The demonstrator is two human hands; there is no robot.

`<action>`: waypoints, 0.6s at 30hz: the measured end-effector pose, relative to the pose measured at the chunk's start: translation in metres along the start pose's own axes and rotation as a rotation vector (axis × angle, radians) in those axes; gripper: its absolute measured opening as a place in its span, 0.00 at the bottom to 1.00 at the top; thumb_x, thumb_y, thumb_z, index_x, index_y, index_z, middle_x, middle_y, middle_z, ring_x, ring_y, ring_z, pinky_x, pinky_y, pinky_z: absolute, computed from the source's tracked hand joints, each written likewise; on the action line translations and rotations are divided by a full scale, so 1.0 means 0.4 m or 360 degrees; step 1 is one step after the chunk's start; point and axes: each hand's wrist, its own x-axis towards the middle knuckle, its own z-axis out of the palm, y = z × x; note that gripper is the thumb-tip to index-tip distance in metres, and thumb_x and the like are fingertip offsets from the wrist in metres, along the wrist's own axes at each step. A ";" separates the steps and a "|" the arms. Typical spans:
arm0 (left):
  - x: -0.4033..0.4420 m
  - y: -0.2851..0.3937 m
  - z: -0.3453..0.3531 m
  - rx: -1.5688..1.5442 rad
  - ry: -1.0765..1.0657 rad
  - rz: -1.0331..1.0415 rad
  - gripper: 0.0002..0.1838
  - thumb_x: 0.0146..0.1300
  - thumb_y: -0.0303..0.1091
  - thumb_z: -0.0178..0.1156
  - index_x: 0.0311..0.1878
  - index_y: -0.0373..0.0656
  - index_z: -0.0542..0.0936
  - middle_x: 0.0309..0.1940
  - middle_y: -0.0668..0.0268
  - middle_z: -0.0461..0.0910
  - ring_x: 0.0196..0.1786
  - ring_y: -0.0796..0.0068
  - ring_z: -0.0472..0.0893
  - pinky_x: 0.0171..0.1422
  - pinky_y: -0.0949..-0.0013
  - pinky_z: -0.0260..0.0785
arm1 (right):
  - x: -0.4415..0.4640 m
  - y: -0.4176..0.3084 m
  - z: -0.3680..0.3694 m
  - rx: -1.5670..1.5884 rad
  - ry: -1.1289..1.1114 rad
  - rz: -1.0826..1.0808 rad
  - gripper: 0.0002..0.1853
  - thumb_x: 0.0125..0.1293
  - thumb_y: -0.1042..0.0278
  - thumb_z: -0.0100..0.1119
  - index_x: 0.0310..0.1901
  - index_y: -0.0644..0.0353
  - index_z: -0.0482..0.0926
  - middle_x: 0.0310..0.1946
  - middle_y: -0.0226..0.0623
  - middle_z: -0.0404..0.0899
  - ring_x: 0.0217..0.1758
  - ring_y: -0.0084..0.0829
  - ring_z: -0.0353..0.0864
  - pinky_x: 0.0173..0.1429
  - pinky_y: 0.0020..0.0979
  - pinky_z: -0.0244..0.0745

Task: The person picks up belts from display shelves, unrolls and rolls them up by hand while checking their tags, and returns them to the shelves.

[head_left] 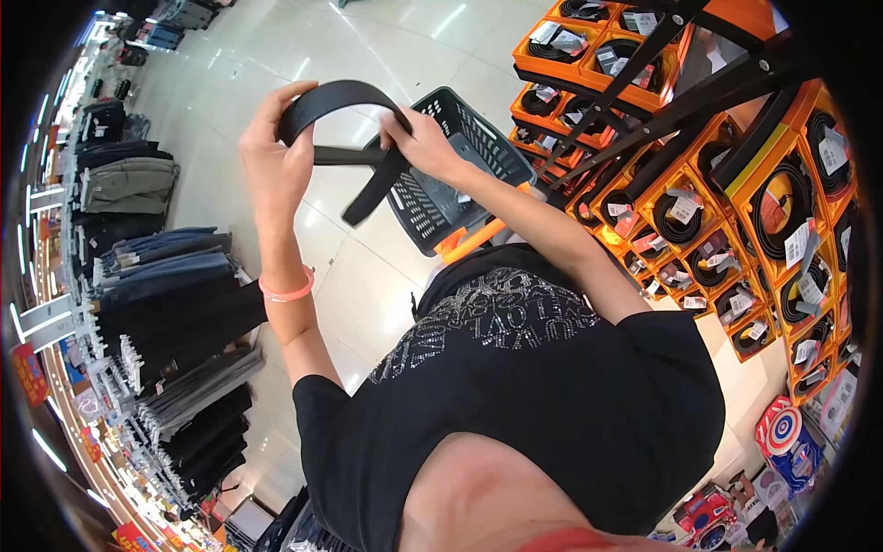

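Note:
A black belt [348, 95] is bent into an arch between my two hands, above the tiled floor. My left hand [278, 156] has its fingers wrapped round the left side of the arch. At the other side, my right hand [425, 147] grips the belt, its fingers closed on it. One loose length hangs below my right hand, and another dark strip runs across between the hands. Beyond and under my right hand stands a dark grey shopping basket [517, 158] with slotted walls and an orange handle [487, 239].
On the right, orange display boxes [635, 207] hold coiled belts with tags, and several black straps [717, 87] slant in front of them. Racks of hanging trousers [166, 276] line the left. Shiny floor tiles [368, 46] stretch ahead. Colourful packages [786, 437] sit at lower right.

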 end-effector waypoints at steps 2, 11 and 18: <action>-0.003 -0.031 0.011 -0.0057 0.0104 0.0058 0.17 0.52 0.14 0.55 0.46 0.39 0.80 0.35 0.65 0.82 0.38 0.81 0.79 0.44 0.79 0.69 | -0.019 0.109 -0.009 -0.0014 -0.0042 0.0120 0.17 0.70 0.57 0.47 0.31 0.61 0.77 0.23 0.37 0.78 0.29 0.33 0.78 0.39 0.33 0.70; 0.002 -0.046 -0.017 -0.0249 0.0321 0.0038 0.14 0.57 0.14 0.56 0.47 0.34 0.79 0.38 0.66 0.81 0.41 0.82 0.78 0.47 0.80 0.68 | 0.026 0.102 -0.050 0.0434 -0.0163 0.0720 0.29 0.68 0.38 0.44 0.32 0.61 0.78 0.25 0.32 0.80 0.24 0.23 0.79 0.26 0.24 0.73; -0.022 -0.033 -0.045 -0.0225 0.0364 0.0056 0.12 0.59 0.17 0.57 0.47 0.34 0.78 0.36 0.67 0.79 0.40 0.83 0.77 0.44 0.81 0.68 | 0.051 -0.206 -0.025 0.0787 -0.0019 0.0034 0.12 0.70 0.62 0.52 0.45 0.63 0.72 0.37 0.35 0.81 0.26 0.16 0.76 0.31 0.18 0.73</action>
